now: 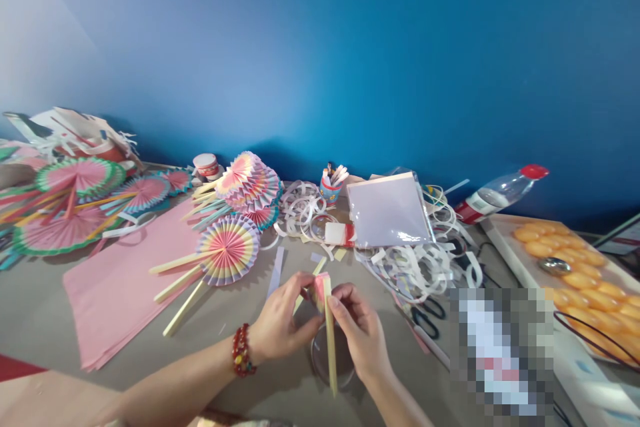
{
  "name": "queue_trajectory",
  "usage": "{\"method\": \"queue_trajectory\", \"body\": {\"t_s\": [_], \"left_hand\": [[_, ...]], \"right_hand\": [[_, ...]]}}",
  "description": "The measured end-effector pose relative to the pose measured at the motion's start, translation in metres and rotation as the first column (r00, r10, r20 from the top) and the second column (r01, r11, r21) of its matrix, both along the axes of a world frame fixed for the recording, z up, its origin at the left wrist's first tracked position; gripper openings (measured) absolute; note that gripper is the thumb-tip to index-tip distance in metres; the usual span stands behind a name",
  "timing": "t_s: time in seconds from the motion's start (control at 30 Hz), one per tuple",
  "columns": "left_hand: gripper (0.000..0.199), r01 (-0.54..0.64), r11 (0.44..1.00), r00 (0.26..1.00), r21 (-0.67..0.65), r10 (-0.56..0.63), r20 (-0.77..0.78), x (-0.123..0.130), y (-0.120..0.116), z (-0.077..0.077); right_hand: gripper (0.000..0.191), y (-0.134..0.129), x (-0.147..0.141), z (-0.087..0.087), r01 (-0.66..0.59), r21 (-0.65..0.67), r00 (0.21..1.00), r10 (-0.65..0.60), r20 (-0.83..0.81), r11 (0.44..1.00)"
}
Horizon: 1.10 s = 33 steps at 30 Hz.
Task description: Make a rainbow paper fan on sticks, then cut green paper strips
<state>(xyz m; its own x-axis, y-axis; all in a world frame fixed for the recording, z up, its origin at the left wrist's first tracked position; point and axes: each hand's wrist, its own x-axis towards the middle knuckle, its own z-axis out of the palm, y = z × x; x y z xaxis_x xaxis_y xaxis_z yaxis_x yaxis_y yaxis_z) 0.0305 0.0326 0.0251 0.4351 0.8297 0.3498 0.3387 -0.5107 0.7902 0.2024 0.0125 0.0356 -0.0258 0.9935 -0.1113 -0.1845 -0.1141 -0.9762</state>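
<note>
- The left hand (280,320), wearing a red beaded bracelet (241,349), is partly closed, its fingers and thumb pinching the folded pink-and-yellow paper (319,292).
- The right hand (364,333) is curled, thumb pressed on the upper part of a pale yellow strip (331,347) against that paper.
- Paper and strip are between the two hands, above the near middle of the table (210,320); the strip points down toward the near edge.
- Below them is a round object (345,367), partly hidden, its kind unclear.
- Left of the hands, a round pleated fan (229,249) with pale yellow sticks partly overlaps pink paper sheets (130,267).
- More fans (250,183) are stacked behind it, toward the back edge; green- and blue-edged fans (75,180) spread toward the back left corner.
- Near the back edge, a small cup (331,192) holds sticks, left of a wrapped lilac pack (389,211).
- Curled white strips (420,270) are in front of the pack, near dark-handled scissors (427,317).
- Toward the right edge, a red-capped bottle (500,193) leans beside a tray of orange, rounded pieces (505,230).
</note>
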Motion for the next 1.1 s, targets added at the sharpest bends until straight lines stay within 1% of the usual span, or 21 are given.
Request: {"method": "queue_trajectory", "body": {"t_s": [0.17,0.4,0.6,0.83,1.0,1.1], "left_hand": [[0.054,0.003,1.0,1.0,0.0,-0.003,0.01,0.0002,0.0009,0.0006],[0.053,0.0,1.0,1.0,-0.007,0.0,0.002,-0.0007,0.0003,-0.0022],[0.05,-0.011,1.0,1.0,-0.004,0.011,0.01,0.0007,0.0015,-0.0002],[0.052,-0.008,1.0,1.0,-0.004,0.008,0.008,-0.0005,0.0011,-0.0023],[0.05,-0.008,1.0,1.0,-0.007,0.008,0.017,-0.0018,0.002,-0.0026],[0.049,-0.006,0.999,1.0,-0.032,0.007,0.023,-0.0033,0.0032,-0.0021]], "right_hand": [[0.036,-0.0001,-0.0002,0.0028,0.001,-0.004,1.0,-0.001,-0.005,1.0],[0.033,-0.0006,0.0011,-0.0026,-0.008,-0.002,1.0,0.008,-0.006,1.0],[0.034,-0.0008,0.0007,-0.0022,-0.001,0.006,1.0,0.001,0.009,1.0],[0.034,-0.0007,0.0016,-0.0034,0.006,-0.007,1.0,-0.006,-0.005,1.0],[0.031,-0.0019,0.0037,-0.0045,-0.023,0.006,1.0,0.023,-0.007,1.0],[0.029,-0.0023,0.0085,-0.0032,-0.035,0.033,0.999,0.034,0.02,0.999]]}}
